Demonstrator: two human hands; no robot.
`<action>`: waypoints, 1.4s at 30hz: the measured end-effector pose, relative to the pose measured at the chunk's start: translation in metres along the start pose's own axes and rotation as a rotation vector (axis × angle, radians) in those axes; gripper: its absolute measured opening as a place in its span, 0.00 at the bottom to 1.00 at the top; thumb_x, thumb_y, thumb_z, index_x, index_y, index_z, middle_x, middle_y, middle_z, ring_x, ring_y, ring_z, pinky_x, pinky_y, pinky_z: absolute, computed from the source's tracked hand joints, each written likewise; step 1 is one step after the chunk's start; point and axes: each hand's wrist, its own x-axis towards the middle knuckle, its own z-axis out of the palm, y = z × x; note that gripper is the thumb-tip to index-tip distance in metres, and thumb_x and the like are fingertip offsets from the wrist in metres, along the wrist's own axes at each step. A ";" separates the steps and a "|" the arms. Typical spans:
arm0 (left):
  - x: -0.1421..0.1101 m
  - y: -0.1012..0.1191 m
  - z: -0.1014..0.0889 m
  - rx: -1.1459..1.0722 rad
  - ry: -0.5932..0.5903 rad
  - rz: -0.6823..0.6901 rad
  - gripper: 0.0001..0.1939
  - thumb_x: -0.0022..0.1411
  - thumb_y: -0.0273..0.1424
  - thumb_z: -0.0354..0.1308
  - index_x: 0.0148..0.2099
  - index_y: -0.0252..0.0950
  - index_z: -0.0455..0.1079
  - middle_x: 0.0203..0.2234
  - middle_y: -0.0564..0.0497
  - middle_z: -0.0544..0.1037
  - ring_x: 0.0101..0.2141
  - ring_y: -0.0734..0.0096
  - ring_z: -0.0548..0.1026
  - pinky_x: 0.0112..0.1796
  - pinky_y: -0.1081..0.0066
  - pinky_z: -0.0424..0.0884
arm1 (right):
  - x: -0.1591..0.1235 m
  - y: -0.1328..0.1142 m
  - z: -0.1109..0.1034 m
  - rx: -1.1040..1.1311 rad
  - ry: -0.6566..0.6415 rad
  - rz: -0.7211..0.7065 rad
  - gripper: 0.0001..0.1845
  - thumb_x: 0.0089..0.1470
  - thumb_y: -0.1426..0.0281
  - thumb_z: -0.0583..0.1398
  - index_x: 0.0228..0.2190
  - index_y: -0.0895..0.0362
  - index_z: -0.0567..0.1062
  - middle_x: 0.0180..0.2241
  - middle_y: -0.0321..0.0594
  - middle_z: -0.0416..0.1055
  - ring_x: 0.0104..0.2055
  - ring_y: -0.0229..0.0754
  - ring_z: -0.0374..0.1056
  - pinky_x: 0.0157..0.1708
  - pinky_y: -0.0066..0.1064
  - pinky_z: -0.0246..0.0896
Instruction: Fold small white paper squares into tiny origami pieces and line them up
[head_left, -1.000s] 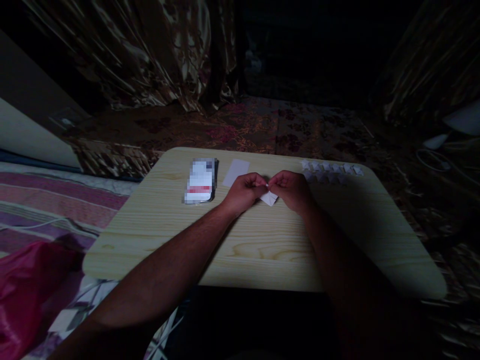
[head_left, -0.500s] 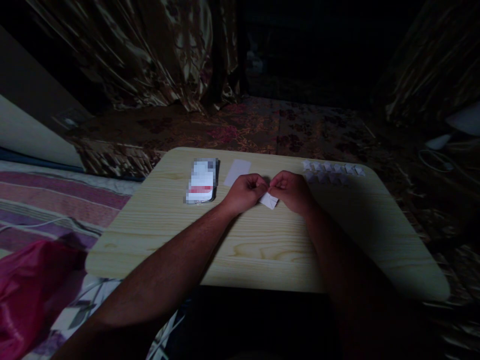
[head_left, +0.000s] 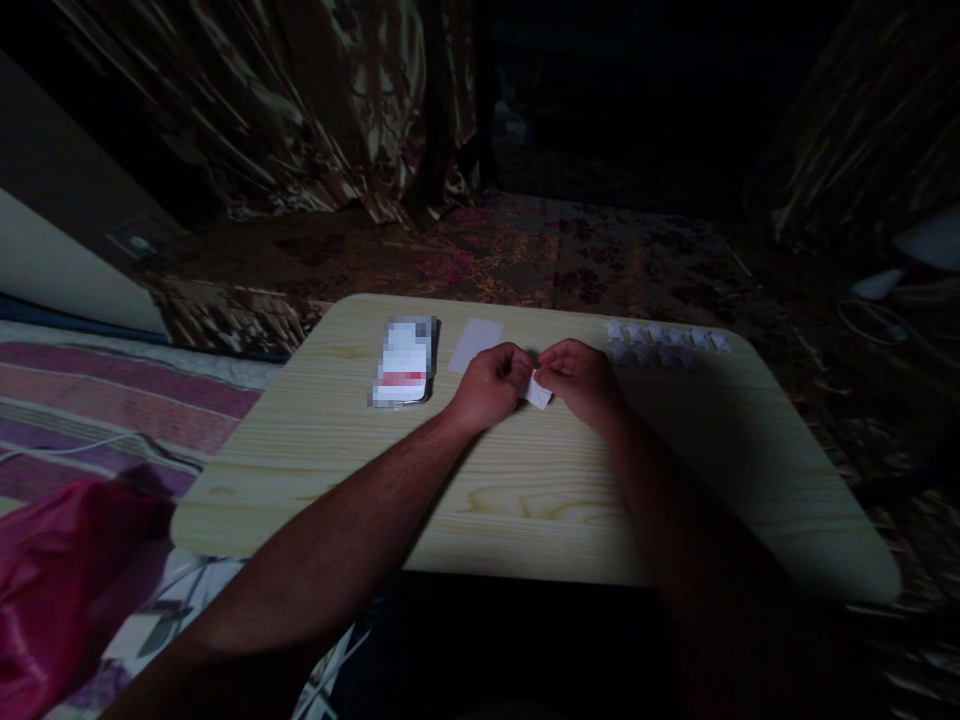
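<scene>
Between my two hands is a small piece of folded white paper [head_left: 538,394], with crease lines on its near face. My left hand [head_left: 492,385] pinches its left side, fingers curled in. From the right, my right hand [head_left: 579,382] grips the upper right part between thumb and fingers. The fingertips almost meet and cover the paper's upper part. Just behind my left hand lies a flat white sheet of paper [head_left: 475,343]. Beyond my right hand, several small folded paper pieces [head_left: 655,335] sit in two rows.
A blurred-out white phone-like object [head_left: 403,362] lies on the left of the pale wooden table [head_left: 525,500]. A striped bedspread [head_left: 112,390] and a pink bag [head_left: 67,580] are at the left. Behind the table is a patterned cloth surface [head_left: 480,245]; a white lamp [head_left: 926,240] stands far right.
The folded paper has turned slightly, and less of it shows below my fingers. My left fingers have curled closer around it. The other things on the table stay in place.
</scene>
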 end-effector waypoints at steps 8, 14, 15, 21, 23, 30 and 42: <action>0.001 -0.003 0.000 -0.033 0.102 0.024 0.11 0.59 0.38 0.56 0.32 0.35 0.68 0.21 0.54 0.70 0.23 0.76 0.65 0.25 0.75 0.61 | -0.002 0.001 0.005 -0.032 -0.009 0.027 0.05 0.43 0.68 0.62 0.25 0.56 0.71 0.19 0.34 0.72 0.22 0.38 0.68 0.22 0.28 0.61; 0.000 0.000 0.002 -0.004 0.113 0.038 0.11 0.59 0.38 0.56 0.31 0.35 0.68 0.21 0.53 0.70 0.24 0.75 0.65 0.26 0.74 0.61 | -0.003 0.000 0.008 -0.054 0.039 0.010 0.05 0.43 0.67 0.61 0.24 0.56 0.72 0.20 0.33 0.71 0.22 0.38 0.67 0.23 0.28 0.59; -0.001 0.001 0.002 0.001 0.120 0.039 0.11 0.59 0.38 0.56 0.31 0.35 0.68 0.21 0.53 0.70 0.24 0.75 0.65 0.27 0.74 0.61 | -0.003 0.000 0.008 -0.062 0.046 0.006 0.05 0.43 0.67 0.61 0.25 0.56 0.72 0.20 0.33 0.71 0.22 0.38 0.66 0.23 0.27 0.58; -0.002 0.001 0.004 0.020 0.135 0.042 0.11 0.59 0.38 0.56 0.32 0.35 0.69 0.22 0.53 0.71 0.24 0.74 0.66 0.27 0.74 0.61 | -0.005 -0.001 0.009 -0.110 0.090 -0.050 0.04 0.43 0.68 0.60 0.24 0.56 0.72 0.19 0.32 0.69 0.22 0.37 0.64 0.22 0.27 0.55; -0.002 0.000 0.004 0.020 0.143 0.038 0.11 0.59 0.38 0.56 0.31 0.35 0.70 0.22 0.53 0.71 0.24 0.74 0.66 0.27 0.74 0.61 | -0.005 -0.001 0.010 -0.108 0.098 -0.061 0.04 0.43 0.68 0.60 0.24 0.56 0.72 0.19 0.32 0.68 0.22 0.37 0.63 0.21 0.27 0.54; -0.002 0.002 0.004 0.026 0.153 0.041 0.11 0.59 0.38 0.56 0.31 0.35 0.69 0.22 0.53 0.71 0.24 0.75 0.65 0.27 0.74 0.61 | -0.004 0.002 0.010 -0.118 0.100 -0.070 0.05 0.45 0.67 0.59 0.25 0.56 0.73 0.21 0.33 0.70 0.24 0.38 0.65 0.24 0.27 0.56; -0.001 -0.003 0.003 0.082 0.140 0.089 0.13 0.61 0.39 0.54 0.32 0.34 0.69 0.22 0.53 0.71 0.24 0.76 0.66 0.26 0.75 0.62 | -0.004 0.004 0.010 -0.120 0.137 -0.108 0.05 0.46 0.68 0.59 0.26 0.57 0.73 0.21 0.33 0.70 0.24 0.37 0.65 0.25 0.27 0.57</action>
